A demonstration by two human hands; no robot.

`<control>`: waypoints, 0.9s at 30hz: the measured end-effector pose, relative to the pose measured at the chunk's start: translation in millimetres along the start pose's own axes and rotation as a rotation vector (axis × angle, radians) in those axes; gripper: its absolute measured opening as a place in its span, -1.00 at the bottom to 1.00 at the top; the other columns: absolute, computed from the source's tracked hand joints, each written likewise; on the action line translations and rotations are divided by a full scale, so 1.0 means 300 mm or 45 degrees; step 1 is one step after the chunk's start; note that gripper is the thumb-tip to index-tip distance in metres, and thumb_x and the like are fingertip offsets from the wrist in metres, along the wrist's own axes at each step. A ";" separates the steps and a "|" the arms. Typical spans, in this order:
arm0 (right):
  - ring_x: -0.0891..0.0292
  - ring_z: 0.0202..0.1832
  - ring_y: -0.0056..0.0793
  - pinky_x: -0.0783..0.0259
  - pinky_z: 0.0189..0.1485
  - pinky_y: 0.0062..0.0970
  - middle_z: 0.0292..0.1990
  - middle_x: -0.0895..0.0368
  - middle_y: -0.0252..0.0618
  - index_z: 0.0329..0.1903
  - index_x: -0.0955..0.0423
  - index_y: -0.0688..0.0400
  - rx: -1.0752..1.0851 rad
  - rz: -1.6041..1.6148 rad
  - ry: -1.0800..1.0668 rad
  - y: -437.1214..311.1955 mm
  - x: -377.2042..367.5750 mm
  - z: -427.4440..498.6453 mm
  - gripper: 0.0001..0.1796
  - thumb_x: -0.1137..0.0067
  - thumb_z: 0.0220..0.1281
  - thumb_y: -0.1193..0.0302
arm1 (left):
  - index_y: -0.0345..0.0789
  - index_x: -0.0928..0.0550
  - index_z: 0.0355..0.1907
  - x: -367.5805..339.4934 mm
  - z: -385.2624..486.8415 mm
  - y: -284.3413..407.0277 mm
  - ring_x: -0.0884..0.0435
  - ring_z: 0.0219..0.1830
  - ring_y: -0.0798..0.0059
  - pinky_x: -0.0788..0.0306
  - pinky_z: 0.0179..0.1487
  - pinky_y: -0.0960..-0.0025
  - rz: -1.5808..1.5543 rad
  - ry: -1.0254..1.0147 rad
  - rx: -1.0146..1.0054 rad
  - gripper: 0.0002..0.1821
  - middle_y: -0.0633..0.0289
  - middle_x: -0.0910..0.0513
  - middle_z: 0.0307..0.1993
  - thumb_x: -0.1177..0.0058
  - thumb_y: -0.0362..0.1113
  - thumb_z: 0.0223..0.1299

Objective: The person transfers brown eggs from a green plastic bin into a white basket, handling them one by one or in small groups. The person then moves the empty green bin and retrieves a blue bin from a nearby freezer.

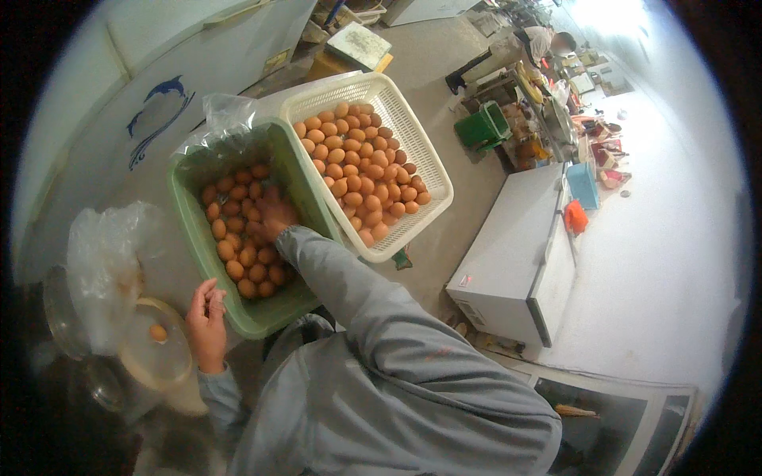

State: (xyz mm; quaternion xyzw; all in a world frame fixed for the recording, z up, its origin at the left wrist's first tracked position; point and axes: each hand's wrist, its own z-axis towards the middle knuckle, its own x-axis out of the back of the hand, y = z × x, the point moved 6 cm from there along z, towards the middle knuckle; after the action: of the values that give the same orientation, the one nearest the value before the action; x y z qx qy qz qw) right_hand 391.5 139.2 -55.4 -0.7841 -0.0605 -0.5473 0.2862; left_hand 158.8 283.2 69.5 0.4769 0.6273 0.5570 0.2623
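A green plastic tub [190, 205] stands in front of me, with brown eggs [236, 225] covering much of its bottom. Reaching down inside it, my right hand [275, 215] is among the eggs near the tub's right side. Motion blurs its fingers, so whether an egg is in its grasp cannot be made out. My left hand [207, 318] is at the tub's near left rim, fingers loosely bent and apart, nothing visible in it. Against the tub's right side, a white slotted plastic basket [437, 181] carries many more brown eggs [363, 166], heaped in part.
Left of me are a clear plastic bag [104, 268] and a pale round container [169, 372] with one egg [158, 333]. A white chest freezer [506, 232] stands at right. Farther back, a person [530, 47] bends over a cluttered counter near a green bin [483, 126].
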 end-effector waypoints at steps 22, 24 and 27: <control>-0.42 0.11 -0.04 -0.41 0.19 -0.17 0.11 -0.45 -0.01 0.10 -0.53 0.19 -0.087 0.600 0.410 0.024 0.012 0.058 -0.41 -0.39 0.09 0.11 | -0.34 -0.58 0.17 -0.006 0.016 0.006 -0.48 -0.32 0.65 -0.42 -0.18 0.52 0.041 0.057 0.051 -0.69 0.32 -0.63 -0.28 0.01 -0.36 0.46; -0.50 -0.03 -0.17 -0.47 0.07 -0.27 -0.03 -0.57 -0.11 0.08 -0.53 0.20 -0.118 1.079 0.079 -0.047 0.023 0.072 -0.46 -0.36 0.15 0.12 | -0.34 -0.58 0.18 0.002 0.012 0.007 -0.48 -0.32 0.65 -0.42 -0.18 0.52 0.055 0.067 0.086 -0.69 0.33 -0.62 -0.29 0.00 -0.35 0.45; -0.51 -0.17 -0.48 -0.47 -0.12 -0.50 -0.19 -0.62 -0.34 0.07 -0.53 0.18 -0.255 1.596 -0.276 -0.191 0.136 0.013 -0.58 -0.21 0.30 0.16 | -0.34 -0.58 0.18 0.009 0.006 0.004 -0.48 -0.32 0.66 -0.42 -0.18 0.52 0.085 0.053 0.158 -0.69 0.34 -0.62 -0.29 -0.02 -0.33 0.45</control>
State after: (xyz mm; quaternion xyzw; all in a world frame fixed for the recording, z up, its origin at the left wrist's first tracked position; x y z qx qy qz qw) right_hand 387.4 179.9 2.0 -0.7446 0.4318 -0.1969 0.4695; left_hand 159.5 286.3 70.7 0.5011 0.6498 0.5352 0.2006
